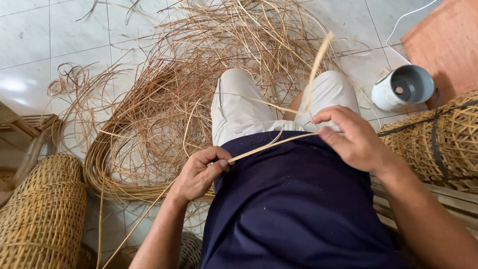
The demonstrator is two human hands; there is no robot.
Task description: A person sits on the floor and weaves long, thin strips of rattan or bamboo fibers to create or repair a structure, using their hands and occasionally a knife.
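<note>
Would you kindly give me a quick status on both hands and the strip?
Left hand and right hand both pinch the rattan strip, stretched taut between them. Loose rattan pile on floor ahead. Nothing blocking.

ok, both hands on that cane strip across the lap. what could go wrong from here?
1. The cane strip is pulled taut between the left hand and the right hand; a slip might drag its thin edge across a finger.
2. Its free end whips upward near the person's head, so it could flick toward the face.
3. The loose cane pile lies around the legs; the strip's tail could snag there.
</note>
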